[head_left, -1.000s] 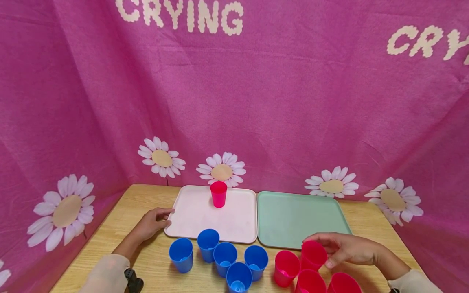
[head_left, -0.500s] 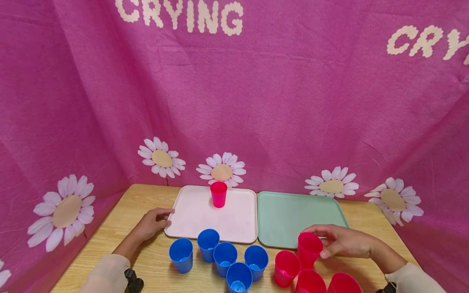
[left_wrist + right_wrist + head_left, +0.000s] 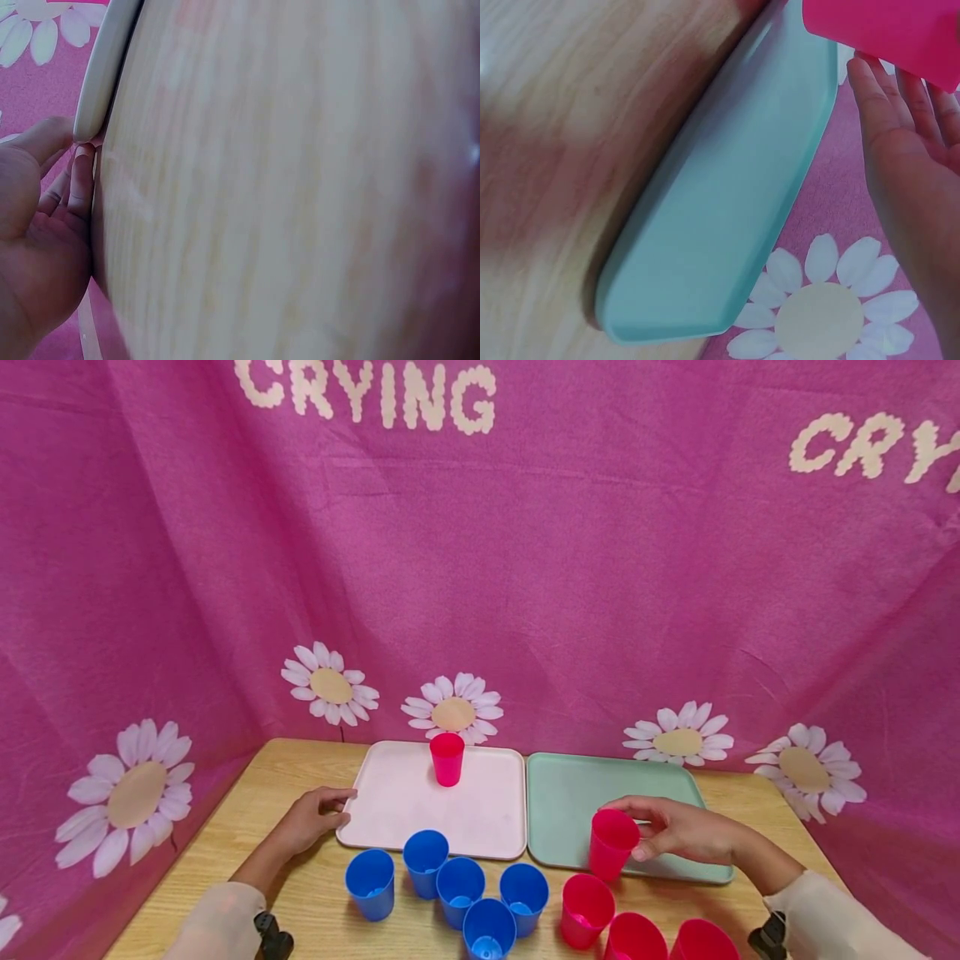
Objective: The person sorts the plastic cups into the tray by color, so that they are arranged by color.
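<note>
In the head view my right hand (image 3: pixel 686 833) grips a red cup (image 3: pixel 613 843), upright, over the front edge of the green tray (image 3: pixel 577 785). The right wrist view has that red cup (image 3: pixel 889 30) at the top, with the fingers of my right hand (image 3: pixel 911 142) against it. My left hand (image 3: pixel 306 820) rests with relaxed fingers at the left edge of the pale pink tray (image 3: pixel 397 810). From the left wrist, my left hand (image 3: pixel 49 217) touches the tray's rim (image 3: pixel 97 90). Another red cup (image 3: pixel 447 760) stands on the pink tray.
Several blue cups, one at the far left (image 3: pixel 371 885), stand in front of the pink tray. At the front right are three red cups, the nearest to the blue ones here (image 3: pixel 587 910). A pink cloth (image 3: pixel 525 568) hangs behind the wooden table (image 3: pixel 262 793).
My right hand has lifted the red cup from among the others and carried it left and forward to the green tray's front edge. The left hand stays in place.
</note>
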Demonstrator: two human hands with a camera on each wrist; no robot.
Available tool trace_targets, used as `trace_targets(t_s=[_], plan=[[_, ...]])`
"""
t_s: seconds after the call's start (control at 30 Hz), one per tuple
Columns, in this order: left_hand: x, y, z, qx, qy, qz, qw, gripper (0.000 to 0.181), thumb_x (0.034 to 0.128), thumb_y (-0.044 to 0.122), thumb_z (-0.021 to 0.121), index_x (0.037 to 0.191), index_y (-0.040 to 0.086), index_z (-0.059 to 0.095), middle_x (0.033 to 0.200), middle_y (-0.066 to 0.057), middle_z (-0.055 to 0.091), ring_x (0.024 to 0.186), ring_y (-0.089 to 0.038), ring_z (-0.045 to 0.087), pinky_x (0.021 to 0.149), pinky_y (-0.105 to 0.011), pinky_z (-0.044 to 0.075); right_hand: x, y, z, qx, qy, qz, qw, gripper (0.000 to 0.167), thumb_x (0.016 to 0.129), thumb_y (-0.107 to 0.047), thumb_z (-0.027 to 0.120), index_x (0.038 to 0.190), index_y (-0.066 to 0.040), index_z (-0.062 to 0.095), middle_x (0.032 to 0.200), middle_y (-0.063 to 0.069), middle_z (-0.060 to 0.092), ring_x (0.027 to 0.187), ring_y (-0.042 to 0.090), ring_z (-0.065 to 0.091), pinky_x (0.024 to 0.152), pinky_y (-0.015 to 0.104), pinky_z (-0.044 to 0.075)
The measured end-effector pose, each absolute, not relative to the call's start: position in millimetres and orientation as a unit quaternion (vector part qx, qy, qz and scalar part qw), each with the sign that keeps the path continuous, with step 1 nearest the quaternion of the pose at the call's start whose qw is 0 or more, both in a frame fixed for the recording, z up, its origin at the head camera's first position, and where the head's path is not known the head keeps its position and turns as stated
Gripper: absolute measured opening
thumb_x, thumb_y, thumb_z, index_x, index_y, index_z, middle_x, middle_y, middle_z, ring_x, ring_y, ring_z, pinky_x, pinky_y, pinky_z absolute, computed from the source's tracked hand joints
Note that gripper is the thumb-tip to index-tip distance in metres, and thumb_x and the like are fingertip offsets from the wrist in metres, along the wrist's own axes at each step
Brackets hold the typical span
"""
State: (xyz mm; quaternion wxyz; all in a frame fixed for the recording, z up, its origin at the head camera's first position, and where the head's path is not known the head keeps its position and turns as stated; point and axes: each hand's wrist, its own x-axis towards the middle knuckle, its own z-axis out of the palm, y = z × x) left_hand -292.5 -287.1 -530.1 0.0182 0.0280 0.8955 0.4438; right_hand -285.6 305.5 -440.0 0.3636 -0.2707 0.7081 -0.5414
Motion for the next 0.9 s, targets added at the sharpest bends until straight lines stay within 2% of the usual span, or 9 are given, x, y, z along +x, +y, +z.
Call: trace_targets(t_s=[0.4, 0.77, 0.9], plan=[[-291.7, -287.5, -529.8, 0.026, 0.896, 0.444, 0.02, 0.045, 0.0938, -0.002, 0.071, 0.138, 0.002, 0.064, 0.123, -0.016, 0.064, 0.108, -0.027, 0.057, 0.097, -0.04, 0.054, -309.3, 281.1, -442.1, -0.282, 0.714, -0.549, 0.33, 0.056, 0.097, -0.004, 0.066, 0.149, 0.002, 0.043, 0.135, 0.015, 0.06, 0.121, 0.026, 0.059, 0.1, 0.038, 0.054], [-292.1, -289.2, -531.7, 0.042, 0.894, 0.446, 0.01, 0.043, 0.0933, -0.004, 0.071, 0.135, -0.001, 0.065, 0.119, -0.015, 0.065, 0.105, -0.026, 0.057, 0.093, -0.034, 0.052, -325.5, 255.3, -442.6, -0.24, 0.761, -0.524, 0.298, 0.061, 0.096, -0.01, 0.072, 0.148, 0.0, 0.043, 0.137, 0.018, 0.057, 0.12, 0.027, 0.058, 0.102, 0.045, 0.054], [-292.1, -288.6, -531.0, 0.045, 0.892, 0.449, 0.007, 0.042, 0.0931, -0.004, 0.071, 0.135, -0.002, 0.065, 0.118, -0.015, 0.065, 0.104, -0.026, 0.057, 0.093, -0.036, 0.052, -331.2, 247.5, -443.1, -0.225, 0.775, -0.514, 0.289, 0.065, 0.095, -0.013, 0.073, 0.151, -0.002, 0.041, 0.141, 0.019, 0.054, 0.122, 0.026, 0.057, 0.103, 0.045, 0.053]])
